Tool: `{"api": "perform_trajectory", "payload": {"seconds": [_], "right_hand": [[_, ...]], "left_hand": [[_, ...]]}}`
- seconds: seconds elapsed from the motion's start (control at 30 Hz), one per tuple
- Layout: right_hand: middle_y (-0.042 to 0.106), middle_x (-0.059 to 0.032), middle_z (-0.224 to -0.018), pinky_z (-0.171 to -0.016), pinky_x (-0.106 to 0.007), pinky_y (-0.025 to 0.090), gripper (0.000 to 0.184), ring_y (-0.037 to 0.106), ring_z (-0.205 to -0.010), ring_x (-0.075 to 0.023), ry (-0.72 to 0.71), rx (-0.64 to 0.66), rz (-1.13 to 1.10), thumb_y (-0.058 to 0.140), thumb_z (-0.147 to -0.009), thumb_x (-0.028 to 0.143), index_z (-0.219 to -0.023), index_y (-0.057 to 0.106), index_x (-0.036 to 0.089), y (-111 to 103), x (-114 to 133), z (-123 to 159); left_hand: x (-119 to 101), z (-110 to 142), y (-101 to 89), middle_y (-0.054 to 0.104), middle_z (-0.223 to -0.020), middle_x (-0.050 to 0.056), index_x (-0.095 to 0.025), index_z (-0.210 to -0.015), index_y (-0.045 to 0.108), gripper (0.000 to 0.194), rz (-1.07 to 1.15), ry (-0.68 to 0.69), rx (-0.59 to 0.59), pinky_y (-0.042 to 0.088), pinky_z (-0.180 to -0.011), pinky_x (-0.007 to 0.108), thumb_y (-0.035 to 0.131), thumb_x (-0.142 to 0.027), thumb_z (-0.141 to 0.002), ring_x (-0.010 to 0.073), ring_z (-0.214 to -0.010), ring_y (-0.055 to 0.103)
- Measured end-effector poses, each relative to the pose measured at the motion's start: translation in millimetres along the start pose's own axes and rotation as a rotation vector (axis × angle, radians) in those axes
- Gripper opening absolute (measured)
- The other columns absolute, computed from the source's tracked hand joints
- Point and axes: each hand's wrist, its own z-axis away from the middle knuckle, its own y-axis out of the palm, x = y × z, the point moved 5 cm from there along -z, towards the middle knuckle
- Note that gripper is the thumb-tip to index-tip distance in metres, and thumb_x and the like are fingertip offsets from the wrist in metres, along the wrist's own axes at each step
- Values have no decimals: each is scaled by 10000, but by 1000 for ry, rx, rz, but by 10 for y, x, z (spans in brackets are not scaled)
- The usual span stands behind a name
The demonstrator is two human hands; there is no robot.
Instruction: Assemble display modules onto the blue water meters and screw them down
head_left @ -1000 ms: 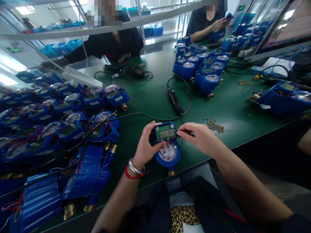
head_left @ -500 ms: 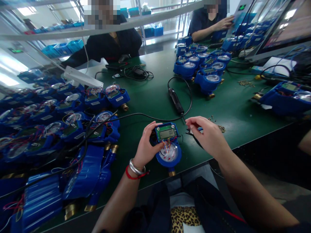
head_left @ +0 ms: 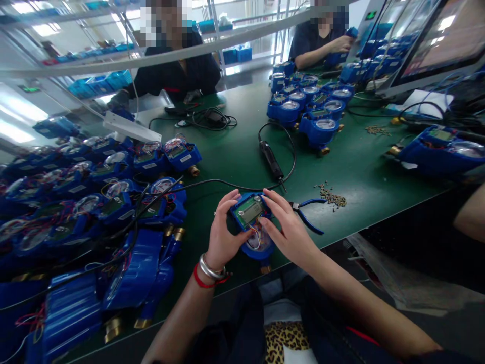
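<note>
A blue water meter (head_left: 257, 249) with a small display and thin coloured wires lies on the green table, its brass end towards me. My left hand (head_left: 223, 230) grips the left side of its display housing, thumb over the wires. My right hand (head_left: 290, 230) holds the housing's right side, fingers on the far edge and thumb near the display's lower corner. Just right of that hand rest blue-handled pliers (head_left: 312, 215), handles spread, jaws partly hidden behind the fingers. An electric screwdriver (head_left: 271, 159) with a black cable lies beyond the meter.
Many blue meters (head_left: 129, 202) crowd the left side. Others stand at the back (head_left: 320, 126) and far right (head_left: 441, 149). Small screws (head_left: 333, 196) are heaped near the right edge. A black cable (head_left: 212, 181) crosses the table. Two people sit opposite, one handling a meter.
My right hand has drawn back from the meter with the pliers, laid them on the table, and returned to grasp the housing. The meter has turned slightly; my left hand has kept hold of it.
</note>
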Motion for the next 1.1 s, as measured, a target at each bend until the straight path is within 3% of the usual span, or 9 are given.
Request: {"api": "perform_trajectory", "payload": {"seconds": [0.1,0.17,0.27,0.37,0.47,0.57,0.7,0.9,1.1], "right_hand": [[409,-77,-1455,-1142,-447,316,401,348,-1368,-199,-27,-16,-80,446,-953,254,-1353,462,240,1,19,-3],[468,-54,-1411,-1143,-441,314,394,371,-1353,-191,-31,-5,-141,451,-953,240,-1346,473,266,2,-3,-16],[513,-30,-1364,-1131,-428,330,385,413,-1319,-187,-27,5,-215,454,-953,229,-1329,497,295,-15,-43,-53],[546,-29,-1304,-1060,-394,409,365,491,-1232,-181,-36,15,-242,450,-954,226,-1302,528,305,-43,-37,-100],[574,-39,-1248,-1025,-400,431,381,524,-1172,-182,-76,31,-181,452,-952,215,-1316,519,302,-55,11,-132],[591,-44,-1231,-1075,-471,367,390,538,-1155,-191,-113,19,-74,466,-942,200,-1316,511,298,-55,29,-143],[646,-39,-1123,-1119,-516,293,289,589,-1072,-187,-162,-132,65,527,-906,194,-1180,585,264,-98,11,-133],[682,-17,-949,-1115,-504,320,173,641,-927,-160,-297,-302,133,596,-854,135,-967,635,261,-146,120,-85],[687,-3,-899,-1119,-518,319,214,647,-937,-172,-354,-313,145,627,-822,110,-962,636,271,-162,171,-64]], "left_hand": [[-46,61,-46,383,-1442,138,-254,-1235,362,684,-18,-22,17,357,-1081,529,780,-257,-693,290,-1349,381],[-86,72,-95,334,-1479,138,-256,-1273,355,705,-7,-53,97,320,-1108,535,771,-280,-704,295,-1376,337],[-156,9,-194,274,-1522,131,-253,-1366,342,747,158,-117,246,323,-1125,492,725,-403,-743,310,-1390,314],[-218,-143,-258,352,-1487,125,-252,-1407,329,696,331,-186,297,414,-1059,444,580,-537,-824,301,-1322,420],[-232,-296,-228,464,-1403,78,-286,-1401,358,729,32,-180,280,355,-1093,441,694,-428,-770,285,-1296,434],[-181,-360,-156,572,-1229,46,-274,-1269,498,516,-115,-180,229,395,-1028,404,680,-338,-790,246,-1152,525],[-34,-321,-136,591,-1021,37,-221,-1025,535,248,46,-244,83,465,-851,332,640,-304,-815,197,-939,566],[2,-265,-96,546,-1102,59,-224,-980,484,239,289,-179,60,443,-917,356,639,-304,-817,208,-1044,528],[9,-273,-84,516,-1127,69,-222,-969,479,248,347,-141,84,451,-919,377,642,-328,-814,217,-1055,514]]}}
